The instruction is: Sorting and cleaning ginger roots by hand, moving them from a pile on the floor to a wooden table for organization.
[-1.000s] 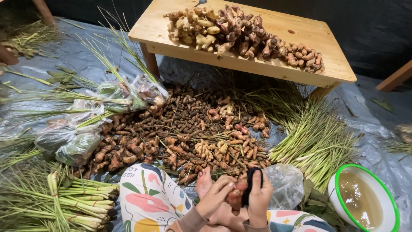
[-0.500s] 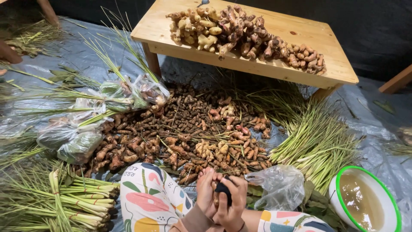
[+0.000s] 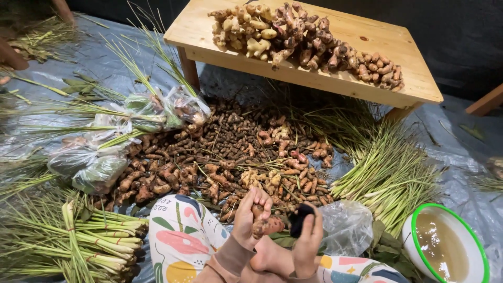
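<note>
I sit on the floor with my knees in flowered trousers [image 3: 181,238]. My left hand [image 3: 249,217] is closed around an orange-brown root piece [image 3: 267,225]. My right hand [image 3: 309,238] holds a small black object [image 3: 299,217] right beside the root, touching or nearly touching it. Just ahead of both hands lies a wide pile of brown and orange roots [image 3: 220,157] on grey plastic sheeting.
A low wooden table [image 3: 361,86] carries a row of pale and dark ginger-like roots [image 3: 298,39]. Lemongrass bundles [image 3: 385,173] lie right and front left [image 3: 68,241]. Filled clear plastic bags [image 3: 99,162] sit left; a crumpled bag [image 3: 346,228] and a green-rimmed bowl of murky water [image 3: 445,246] right.
My hands have come together and dropped lower; the black object went from raised in my right hand to against the root that my left hand holds.
</note>
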